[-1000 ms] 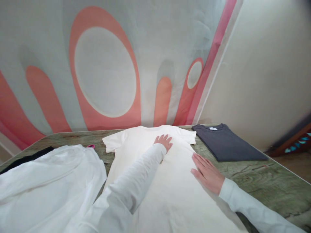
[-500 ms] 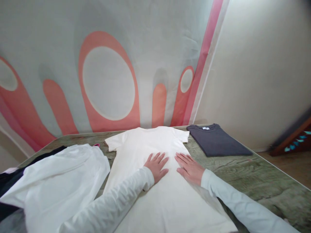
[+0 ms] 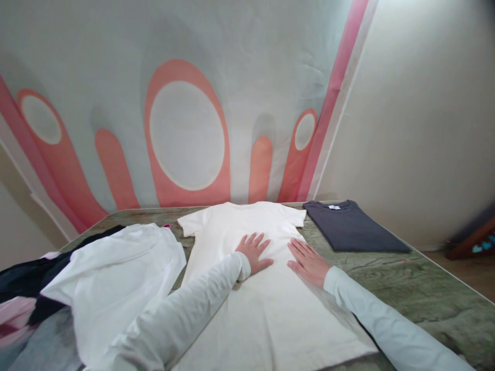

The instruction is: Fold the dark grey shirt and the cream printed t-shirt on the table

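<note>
A cream short-sleeved T-shirt (image 3: 266, 309) lies spread on the wood-patterned table, its neck toward the far edge. My left hand (image 3: 255, 252) rests flat on the middle of the shirt with the fingers spread. To its right, my right hand (image 3: 309, 261) presses palm down near the shirt's right side, fingers stretched out and pointing up and left. Neither hand grips anything. My left sleeve covers part of the shirt's left side, and the lower left hem is partly hidden.
At the far right of the table (image 3: 406, 283) lies a folded dark grey T-shirt (image 3: 359, 229). A heap on the left holds a white garment (image 3: 127, 278), with black, pink and grey clothes beneath. A wall with pink shapes (image 3: 189, 201) stands behind the table.
The view has turned slightly left, so more of the clothes heap shows. My left hand has slid a little toward the shirt's neck; my right hand stays about where it was.
</note>
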Demonstrator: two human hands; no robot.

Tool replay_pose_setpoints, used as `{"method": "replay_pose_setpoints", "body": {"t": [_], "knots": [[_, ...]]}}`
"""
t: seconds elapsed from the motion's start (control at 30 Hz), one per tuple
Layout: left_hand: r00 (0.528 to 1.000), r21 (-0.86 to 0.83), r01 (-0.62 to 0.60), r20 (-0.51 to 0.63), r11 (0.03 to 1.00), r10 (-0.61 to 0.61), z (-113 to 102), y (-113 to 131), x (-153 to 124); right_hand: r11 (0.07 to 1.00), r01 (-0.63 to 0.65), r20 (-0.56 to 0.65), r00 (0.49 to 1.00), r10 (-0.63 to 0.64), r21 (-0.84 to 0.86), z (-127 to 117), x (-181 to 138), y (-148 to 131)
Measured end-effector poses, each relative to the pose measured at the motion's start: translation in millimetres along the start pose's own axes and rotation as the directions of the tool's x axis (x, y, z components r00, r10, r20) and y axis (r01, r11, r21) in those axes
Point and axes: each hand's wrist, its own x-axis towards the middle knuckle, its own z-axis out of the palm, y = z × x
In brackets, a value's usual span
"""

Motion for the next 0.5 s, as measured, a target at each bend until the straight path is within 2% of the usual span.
{"method": "replay_pose_setpoints", "body": {"t": [0.17, 0.3, 0.37, 0.5], "knots": [[0.998, 0.000, 0.056, 0.040, 0.998, -0.056, 9, -31, 24, 1.000, -0.024, 0.002, 1.000, 0.024, -0.005, 1, 5, 6], [0.981, 0.037, 0.193, 0.025, 0.981, -0.194, 13, -75, 24, 0.999, -0.038, -0.002, 0.999, 0.038, -0.025, 4, -2, 8], [0.946, 0.058, 0.321, 0.015, 0.945, -0.323, 16, -102, 18, 0.997, -0.054, -0.008, 0.999, 0.054, -0.050, 4, -9, 6], [0.818, 0.077, 0.575, -0.021, 0.815, -0.575, 19, -155, -3, 0.992, -0.077, 0.030, 0.996, 0.081, -0.098, -6, -27, 2]]}}
